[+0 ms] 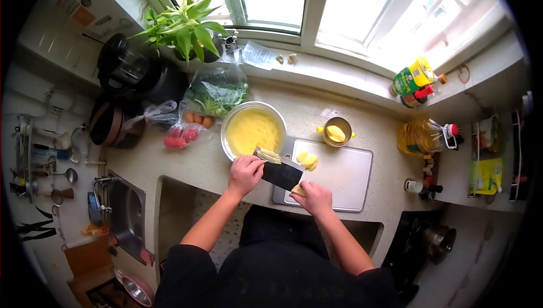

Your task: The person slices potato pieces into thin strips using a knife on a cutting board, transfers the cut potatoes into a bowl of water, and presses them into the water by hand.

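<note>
My right hand [315, 197] is wrapped round the light handle of a cleaver [283, 175], whose dark blade points left over the edge of the cutting board [345, 183]. Pale potato shreds [268, 155] lie across the far end of the blade. My left hand [246, 174] is closed at that end, its fingertips against the shreds and partly hidden. Just beyond it stands a large metal bowl [225, 138] filled with yellow shreds in liquid. Potato slices [307, 161] lie on the board's upper left. A small yellow-handled pot [340, 142] behind the board holds peeled potato.
Bagged greens [218, 93], eggs [198, 119] and a red-filled bag [180, 137] lie left of the bowl. A sink [127, 212] is at far left. An oil jug [418, 137] stands right, above the stove [413, 240]. A potted plant [189, 28] sits by the window.
</note>
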The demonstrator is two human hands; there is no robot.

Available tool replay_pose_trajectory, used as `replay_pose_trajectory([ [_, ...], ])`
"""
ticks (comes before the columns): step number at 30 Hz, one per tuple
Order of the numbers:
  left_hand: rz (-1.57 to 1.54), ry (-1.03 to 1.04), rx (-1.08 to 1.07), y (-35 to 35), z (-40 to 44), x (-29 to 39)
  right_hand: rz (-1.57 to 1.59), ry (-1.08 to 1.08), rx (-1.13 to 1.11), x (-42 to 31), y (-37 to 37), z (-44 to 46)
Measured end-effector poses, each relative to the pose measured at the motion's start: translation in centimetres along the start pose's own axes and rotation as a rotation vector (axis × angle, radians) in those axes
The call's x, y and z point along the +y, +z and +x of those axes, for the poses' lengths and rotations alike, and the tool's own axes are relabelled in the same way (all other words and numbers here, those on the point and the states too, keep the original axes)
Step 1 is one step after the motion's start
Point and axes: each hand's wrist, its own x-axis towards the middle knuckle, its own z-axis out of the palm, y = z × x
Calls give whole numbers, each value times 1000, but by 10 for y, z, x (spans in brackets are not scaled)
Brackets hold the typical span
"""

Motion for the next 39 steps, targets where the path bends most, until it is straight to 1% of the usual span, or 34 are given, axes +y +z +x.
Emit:
replay_pose_trajectory([
  [3, -37, 59, -51, -17, -2, -6, -12, -25, -14, -17, 11, 24],
  [4, 3, 52, -157, -19, -9, -15, -16, -34, -20, -22, 13, 31],
  [7, 71, 26, -224, -21, -11, -32, -21, -46, -27, -36, 25, 48],
  [8, 38, -4, -274, -19, -13, -42, -23, -50, -34, -41, 29, 52],
  [11, 41, -6, -260, -19, -5, -60, -23, -58, -45, -53, 35, 65],
  [14, 22, -29, -290, -17, 5, -77, -16, -63, -53, -67, 36, 74],
  [17, 72, -64, -364, -12, 17, -88, -30, -63, -58, -77, 38, 76],
  [20, 63, -116, -323, -5, 27, -102, -61, -61, -65, -85, 40, 75],
  [23, 47, -192, -186, -20, 43, -107, -45, -49, -69, -80, 50, 67],
  [24, 49, -201, -102, -23, 44, -109, -43, -39, -73, -79, 50, 65],
  [27, -14, -223, 17, -37, 45, -105, -29, -4, -120, -74, 47, 59],
  [30, -70, -249, 210, -49, 43, -87, 79, 109, -163, -68, 31, 48],
  [32, -97, -245, 332, -52, 45, -69, 192, 247, -135, -56, 25, 32],
  [34, -152, -243, 346, -41, 37, -56, 324, 420, -70, -39, 26, 7],
  [35, -179, -243, 351, -33, 36, -49, 408, 514, 7, -29, 24, -6],
  [37, -272, -236, 222, -10, 38, -26, 574, 705, 169, -10, 19, -36],
  [38, -318, -231, 153, 4, 39, -12, 634, 711, 300, 8, 30, -58],
  [39, -362, -226, 86, 18, 40, 3, 774, 813, 389, 27, 47, -82],
])
